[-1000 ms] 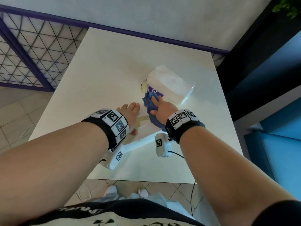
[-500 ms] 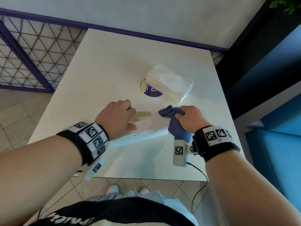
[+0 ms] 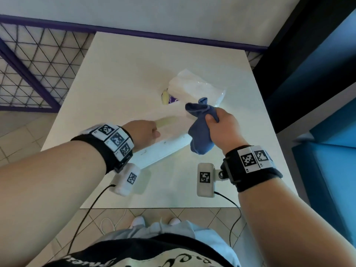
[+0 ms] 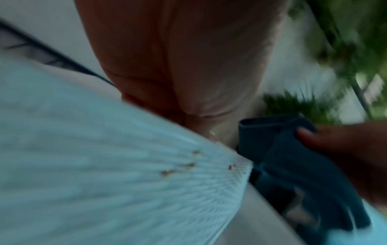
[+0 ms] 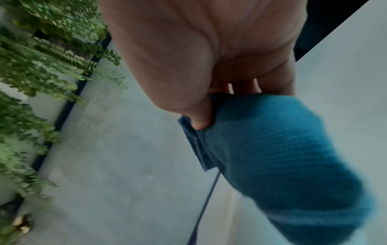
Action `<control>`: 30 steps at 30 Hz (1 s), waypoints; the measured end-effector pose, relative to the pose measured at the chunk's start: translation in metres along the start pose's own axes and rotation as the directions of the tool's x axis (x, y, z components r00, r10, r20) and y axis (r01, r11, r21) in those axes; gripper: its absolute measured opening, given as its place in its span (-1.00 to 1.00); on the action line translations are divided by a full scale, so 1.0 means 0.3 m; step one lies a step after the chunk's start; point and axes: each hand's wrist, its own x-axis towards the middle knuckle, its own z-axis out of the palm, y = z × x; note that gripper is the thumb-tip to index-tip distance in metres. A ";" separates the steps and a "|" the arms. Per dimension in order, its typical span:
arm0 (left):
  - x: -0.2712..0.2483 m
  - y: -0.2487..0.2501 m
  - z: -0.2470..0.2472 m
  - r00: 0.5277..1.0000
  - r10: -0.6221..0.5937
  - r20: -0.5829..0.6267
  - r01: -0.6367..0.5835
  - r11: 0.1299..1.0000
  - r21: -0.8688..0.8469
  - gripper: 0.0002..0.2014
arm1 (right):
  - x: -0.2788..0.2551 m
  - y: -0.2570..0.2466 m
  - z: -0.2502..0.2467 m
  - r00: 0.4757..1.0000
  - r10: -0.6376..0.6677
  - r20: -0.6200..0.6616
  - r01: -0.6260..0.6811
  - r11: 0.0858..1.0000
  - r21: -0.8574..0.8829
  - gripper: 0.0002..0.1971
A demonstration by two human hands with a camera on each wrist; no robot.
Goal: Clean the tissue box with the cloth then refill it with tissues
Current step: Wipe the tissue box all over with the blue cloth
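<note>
Cloth (image 3: 200, 128) bunched — right hand (image 3: 224, 128)

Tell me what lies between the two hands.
In the head view, the white tissue box spans the gap between the left hand and the right hand, which holds the blue cloth over the box's right end.

Bright, even head view with bowed edges; dim, motion-smeared wrist views.

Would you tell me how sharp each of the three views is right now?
Head view: mostly sharp, with wide-angle bending at the edges. Left wrist view: heavily motion-blurred, the white tissue box smeared. Right wrist view: blue ribbed cloth fairly legible, foliage streaked.
</note>
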 end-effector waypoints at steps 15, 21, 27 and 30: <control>0.031 0.014 -0.053 0.973 -0.084 -0.216 -0.048 0.838 -0.544 -0.69 | 0.059 -0.062 0.164 0.907 -0.251 0.338 0.329 0.923 -0.198 -0.40; 0.046 -0.005 -0.052 0.965 -0.138 -0.224 -0.035 0.774 -0.632 -0.69 | 0.091 -0.087 0.166 0.921 -0.249 0.301 0.309 0.935 -0.173 -0.35; 0.054 -0.052 -0.076 0.946 -0.224 -0.232 -0.032 0.649 -0.760 -0.76 | -0.122 -0.037 0.254 0.774 -0.402 0.488 0.504 0.859 -0.092 -0.29; 0.041 -0.039 -0.060 0.953 -0.175 -0.248 -0.067 0.676 -0.734 -0.79 | 0.002 -0.054 0.207 0.848 -0.377 0.371 0.429 0.901 -0.066 -0.35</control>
